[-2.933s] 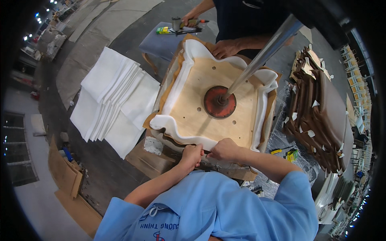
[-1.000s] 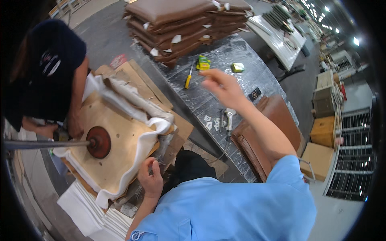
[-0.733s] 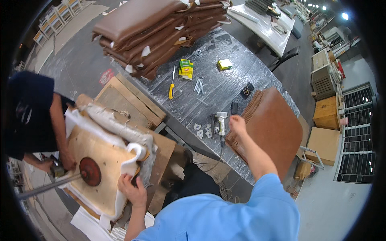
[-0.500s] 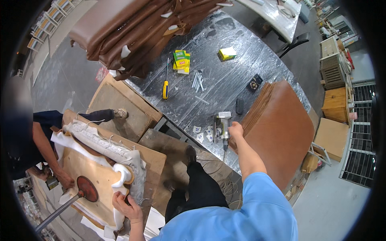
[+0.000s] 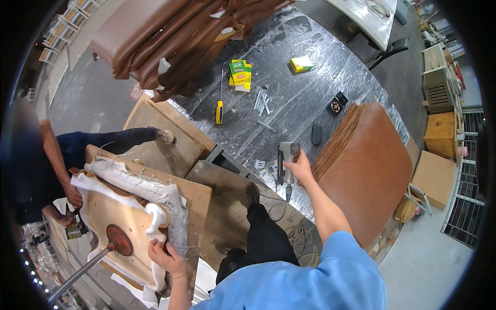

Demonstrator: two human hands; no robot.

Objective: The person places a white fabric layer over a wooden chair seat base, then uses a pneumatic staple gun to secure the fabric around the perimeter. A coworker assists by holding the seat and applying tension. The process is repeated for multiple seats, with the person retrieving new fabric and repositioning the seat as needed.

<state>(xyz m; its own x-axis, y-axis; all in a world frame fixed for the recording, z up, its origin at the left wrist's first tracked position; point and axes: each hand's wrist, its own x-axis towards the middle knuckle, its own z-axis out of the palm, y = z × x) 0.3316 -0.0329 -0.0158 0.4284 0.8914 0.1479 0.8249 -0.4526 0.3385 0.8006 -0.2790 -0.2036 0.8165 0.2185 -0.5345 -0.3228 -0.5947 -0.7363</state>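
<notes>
Evidently the work is standing partway: the wooden board point(image 5: 101, 214), at eight o'clock, is lying beneath a red disc point(image 5: 121, 242), and white padding point(image 5: 157, 218) is already curling around its rim. That padding's edge is standing up loose beside the left hand point(image 5: 168, 259), so fastening there seems to be remaining undone. At seven o'clock this hand is resting loosely spread, thumb apart, fingers at the padding. At three o'clock the right hand point(image 5: 301, 168) is gripping a grey staple gun point(image 5: 287, 157) over the near edge of the worktop point(image 5: 297, 118), well apart from the board. At nine o'clock a co-worker's hand point(image 5: 64, 221) is holding another tool point(image 5: 76, 231).

As for containers, yellow-and-green boxes point(image 5: 239, 73) are lying at twelve o'clock and a similar box point(image 5: 301, 64) at one, their contents hidden; metal strips point(image 5: 262, 101) are lying loose nearby. At two o'clock a small black case point(image 5: 338, 102) is showing brass-coloured pieces.
</notes>
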